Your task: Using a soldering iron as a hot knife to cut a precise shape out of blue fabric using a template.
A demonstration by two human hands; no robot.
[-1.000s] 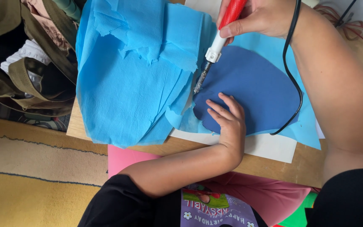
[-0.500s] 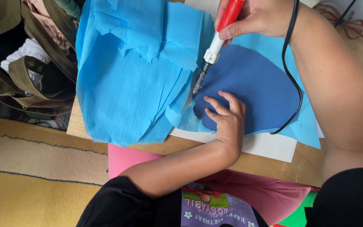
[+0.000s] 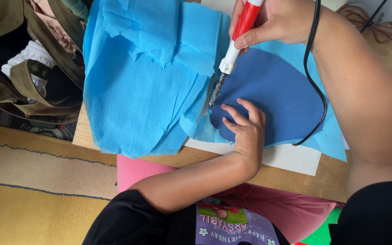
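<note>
My right hand [image 3: 277,22] grips a red and white soldering iron [image 3: 239,34], its dark metal tip touching the left edge of a rounded dark blue piece [image 3: 273,95]. That piece lies on light blue fabric [image 3: 141,81], which is folded back in a thick rumpled stack to the left. My left hand [image 3: 246,129] presses down on the lower left edge of the dark blue piece, fingers bent, just below the tip. The iron's black cord [image 3: 316,90] runs over my right forearm and loops across the dark blue piece.
A white sheet [image 3: 291,156] lies under the fabric on a low wooden table [image 3: 332,181]. Olive and brown bags [image 3: 28,90] are piled at the left. A yellow patterned carpet [image 3: 32,199] covers the floor, and a pink sheet [image 3: 132,170] shows below the table edge.
The iron's tip has slid slightly down along the dark blue edge. My left hand's fingers have shifted a little closer to the tip.
</note>
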